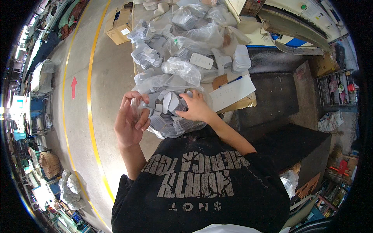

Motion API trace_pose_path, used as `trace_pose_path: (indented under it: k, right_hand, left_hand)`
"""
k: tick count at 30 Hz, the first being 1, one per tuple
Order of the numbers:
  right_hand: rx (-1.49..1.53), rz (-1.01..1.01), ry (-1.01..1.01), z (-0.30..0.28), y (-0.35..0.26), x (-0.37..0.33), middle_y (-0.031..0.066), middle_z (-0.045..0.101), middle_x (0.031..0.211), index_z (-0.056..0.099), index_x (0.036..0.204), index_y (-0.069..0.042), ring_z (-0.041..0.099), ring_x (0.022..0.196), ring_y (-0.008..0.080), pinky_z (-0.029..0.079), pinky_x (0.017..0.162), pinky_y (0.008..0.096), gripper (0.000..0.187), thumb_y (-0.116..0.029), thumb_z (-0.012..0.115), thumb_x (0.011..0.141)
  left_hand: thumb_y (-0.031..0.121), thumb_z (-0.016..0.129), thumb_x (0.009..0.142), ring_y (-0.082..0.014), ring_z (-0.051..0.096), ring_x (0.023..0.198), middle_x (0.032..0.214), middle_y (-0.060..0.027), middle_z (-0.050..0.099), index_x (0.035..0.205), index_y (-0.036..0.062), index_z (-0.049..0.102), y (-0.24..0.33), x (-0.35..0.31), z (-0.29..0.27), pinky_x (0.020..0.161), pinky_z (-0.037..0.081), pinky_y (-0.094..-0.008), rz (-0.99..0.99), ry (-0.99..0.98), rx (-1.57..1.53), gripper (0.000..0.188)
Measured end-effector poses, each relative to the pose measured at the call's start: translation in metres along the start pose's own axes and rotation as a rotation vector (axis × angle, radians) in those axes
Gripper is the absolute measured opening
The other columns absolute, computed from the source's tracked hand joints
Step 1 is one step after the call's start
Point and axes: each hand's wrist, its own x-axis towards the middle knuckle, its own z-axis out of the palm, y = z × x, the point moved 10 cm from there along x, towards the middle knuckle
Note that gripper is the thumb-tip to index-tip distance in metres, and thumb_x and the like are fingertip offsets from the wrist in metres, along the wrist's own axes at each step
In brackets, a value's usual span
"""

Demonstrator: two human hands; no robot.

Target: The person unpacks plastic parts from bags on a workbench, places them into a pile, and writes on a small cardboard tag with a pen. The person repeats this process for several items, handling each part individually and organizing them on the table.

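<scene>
A clear plastic bag [165, 130] filled with several flat grey and white shoe-sole pieces sits against my chest at the table's near edge. My left hand [130, 120] pinches the bag's upper left rim between thumb and fingers. My right hand [196, 106] is curled over the bag's top right, its fingers gripping white pieces [171, 101] at the bag's mouth.
The table [248, 101] holds more clear bags [182, 70] of pieces, loose grey stacks [147, 56], a white stack [241, 58], a paper sheet [232, 92] with a blue pen. A cardboard box [120, 25] stands on the concrete floor by yellow lines [90, 97]. Black boxes [307, 149] sit right.
</scene>
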Motion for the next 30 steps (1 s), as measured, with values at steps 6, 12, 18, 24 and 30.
trace_pose_path:
  k: [6, 12, 18, 24, 30]
  right_hand:
    - [0.040, 0.034, 0.079, 0.001, -0.017, -0.004, 0.0345, 0.030, 0.150, 0.043, 0.151, -0.016, 0.034, 0.138, 0.0585, 0.043, 0.108, 0.0626, 0.097, -0.059, 0.084, 0.074]
    - [-0.215, -0.082, 0.249, 0.002, -0.043, -0.009, 0.0273, 0.033, 0.149, 0.049, 0.146, -0.025, 0.036, 0.137, 0.0542, 0.048, 0.101, 0.0652, 0.082, -0.043, 0.087, 0.076]
    - [-0.248, -0.123, 0.162, -0.007, -0.040, 0.000, 0.0210, 0.041, 0.144, 0.055, 0.142, -0.027, 0.043, 0.133, 0.0509, 0.051, 0.097, 0.0645, 0.081, -0.040, 0.090, 0.071]
    - [-0.080, -0.213, 0.159, -0.020, -0.026, 0.011, 0.0156, 0.055, 0.131, 0.065, 0.134, -0.025, 0.057, 0.121, 0.0429, 0.053, 0.099, 0.0511, 0.075, -0.035, 0.092, 0.065]
    - [0.270, -0.386, 0.280, -0.061, -0.019, -0.026, 0.0133, 0.059, 0.128, 0.068, 0.132, -0.019, 0.060, 0.119, 0.0342, 0.050, 0.103, 0.0430, 0.068, -0.024, 0.089, 0.067]
  left_hand:
    - [0.032, 0.034, 0.109, -0.0032, 0.031, 0.050, 0.112, -0.0113, 0.053, 0.121, 0.0061, 0.047, -0.003, -0.002, -0.001, 0.042, 0.029, -0.0169, -0.011, -0.018, 0.000, 0.032]
    - [0.032, 0.033, 0.110, -0.0035, 0.030, 0.047, 0.114, -0.0097, 0.051, 0.126, 0.0101, 0.048, -0.009, 0.001, -0.003, 0.040, 0.029, -0.0177, -0.045, -0.009, 0.019, 0.031]
    - [0.034, 0.036, 0.108, -0.0034, 0.030, 0.048, 0.113, -0.0097, 0.053, 0.124, 0.0074, 0.048, -0.005, -0.001, -0.006, 0.042, 0.029, -0.0177, -0.032, 0.023, 0.034, 0.033]
    - [0.034, 0.035, 0.109, -0.0032, 0.029, 0.048, 0.112, -0.0088, 0.052, 0.125, 0.0117, 0.051, -0.004, 0.002, -0.006, 0.039, 0.027, -0.0175, -0.027, -0.008, 0.064, 0.031]
    - [0.033, 0.035, 0.109, -0.0033, 0.031, 0.049, 0.113, -0.0094, 0.051, 0.126, 0.0114, 0.050, -0.003, 0.003, -0.006, 0.041, 0.029, -0.0172, -0.018, -0.023, 0.053, 0.031]
